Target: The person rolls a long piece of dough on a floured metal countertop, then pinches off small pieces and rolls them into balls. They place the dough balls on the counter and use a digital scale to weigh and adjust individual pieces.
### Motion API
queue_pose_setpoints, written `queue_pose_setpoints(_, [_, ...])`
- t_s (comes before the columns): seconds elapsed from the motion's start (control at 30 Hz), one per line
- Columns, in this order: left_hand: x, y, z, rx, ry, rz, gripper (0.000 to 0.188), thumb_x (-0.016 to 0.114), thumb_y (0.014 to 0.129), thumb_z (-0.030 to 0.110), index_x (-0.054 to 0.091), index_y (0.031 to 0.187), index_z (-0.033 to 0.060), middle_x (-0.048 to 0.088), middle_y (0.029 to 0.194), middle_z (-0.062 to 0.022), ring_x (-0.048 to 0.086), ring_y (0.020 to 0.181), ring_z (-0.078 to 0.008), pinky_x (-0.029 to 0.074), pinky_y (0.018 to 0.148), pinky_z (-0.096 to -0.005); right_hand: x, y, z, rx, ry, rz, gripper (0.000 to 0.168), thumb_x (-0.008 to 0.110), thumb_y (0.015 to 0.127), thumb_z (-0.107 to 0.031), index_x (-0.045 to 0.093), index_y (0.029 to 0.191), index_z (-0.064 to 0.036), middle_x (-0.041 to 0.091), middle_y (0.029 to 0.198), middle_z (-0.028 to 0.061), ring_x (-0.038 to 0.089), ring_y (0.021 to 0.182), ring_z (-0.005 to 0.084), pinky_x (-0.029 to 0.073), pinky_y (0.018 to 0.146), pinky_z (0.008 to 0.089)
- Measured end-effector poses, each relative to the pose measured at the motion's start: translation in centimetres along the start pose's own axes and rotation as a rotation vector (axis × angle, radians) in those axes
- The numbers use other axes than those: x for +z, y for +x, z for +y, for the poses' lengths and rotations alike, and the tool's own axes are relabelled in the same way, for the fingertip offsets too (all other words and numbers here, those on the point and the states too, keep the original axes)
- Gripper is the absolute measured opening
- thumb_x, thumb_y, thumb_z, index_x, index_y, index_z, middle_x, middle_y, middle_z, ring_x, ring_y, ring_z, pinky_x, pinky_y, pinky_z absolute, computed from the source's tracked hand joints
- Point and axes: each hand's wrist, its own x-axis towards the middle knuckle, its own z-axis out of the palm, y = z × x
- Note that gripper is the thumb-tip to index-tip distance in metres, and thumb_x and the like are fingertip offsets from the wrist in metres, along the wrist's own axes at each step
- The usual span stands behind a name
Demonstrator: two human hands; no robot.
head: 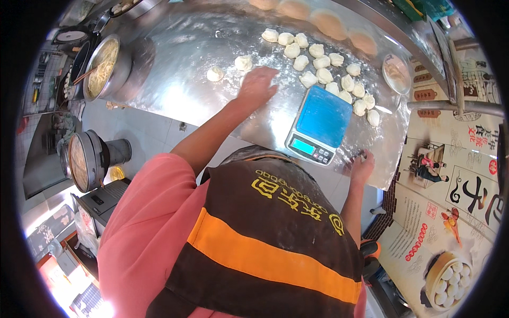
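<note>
My left hand [258, 85] is over the steel table [179, 79], palm down with fingers spread, slightly blurred. Beside its wrist a dough piece is mostly hidden; another dough piece [243, 63] lies just beyond the hand, and one more [215, 74] to its left. My right hand [362, 165] is at the near table edge, right of a digital scale [324, 115] with a blue platform. A small pale spot shows at its fingertips; whether it holds something is unclear. Several floured dough pieces [322, 62] lie beyond and right of the scale.
A steel bowl [124, 71] of pale shredded filling with chopsticks stands at the table's left end. A small dish [397, 74] sits at the right, near a metal rail [453, 106]. A round steamer-like pan [79, 163] is lower left, off the table. Flour dusts the tabletop.
</note>
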Motion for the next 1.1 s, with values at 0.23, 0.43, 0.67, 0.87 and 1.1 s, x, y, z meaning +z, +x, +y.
queue_pose_setpoints(0.23, [5.9,6.9,5.9,0.252,0.096,-0.073,0.037,0.056,0.077,0.017,0.056,0.112,0.0060,0.055,0.118,-0.0151,0.049,0.113,-0.0293,0.038,0.096,-0.0406,-0.5,-0.5,0.0,-0.082,0.035,0.057,0.035,0.059,0.073,-0.009,0.057,0.107,-0.001,0.056,0.110,0.0183,0.051,0.104,0.0350,0.039,0.091,0.0430])
queue_pose_setpoints(0.43, [3.7,4.6,6.5,0.007,0.049,-0.101,0.035,0.061,0.071,0.020,0.060,0.103,0.0060,0.057,0.107,-0.0135,0.052,0.106,-0.0289,0.043,0.088,-0.0385,-2.1,-1.0,-0.7,-0.048,0.076,0.044,0.037,0.058,0.075,-0.009,0.055,0.111,0.000,0.055,0.112,0.0198,0.049,0.107,0.0356,0.037,0.094,0.0426])
queue_pose_setpoints(0.67, [4.9,-0.3,10.0,0.180,-0.168,-0.088,0.045,0.064,0.071,0.025,0.058,0.113,0.0093,0.057,0.112,-0.0132,0.051,0.108,-0.0307,0.041,0.094,-0.0391,-2.4,-0.4,-0.9,-0.182,0.112,0.094,0.038,0.058,0.074,-0.008,0.054,0.111,0.000,0.053,0.117,0.0201,0.046,0.113,0.0356,0.034,0.098,0.0436])
queue_pose_setpoints(0.87, [2.5,-1.2,11.7,0.089,-0.172,0.007,0.046,0.066,0.072,0.029,0.058,0.113,0.0094,0.057,0.113,-0.0138,0.051,0.109,-0.0299,0.040,0.095,-0.0388,-3.0,0.7,-1.4,-0.257,0.056,0.061,0.035,0.060,0.074,-0.010,0.055,0.107,0.000,0.055,0.114,0.0190,0.048,0.110,0.0351,0.035,0.096,0.0437])
queue_pose_setpoints(1.1, [1.6,-1.7,8.1,-0.060,-0.393,0.133,0.029,0.065,0.074,0.019,0.064,0.099,0.0046,0.064,0.096,-0.0111,0.062,0.086,-0.0220,0.049,0.076,-0.0309,-2.2,-0.5,0.9,-0.158,-0.111,-0.131,0.033,0.060,0.076,-0.015,0.057,0.107,-0.002,0.061,0.101,0.0167,0.056,0.094,0.0327,0.043,0.085,0.0407])
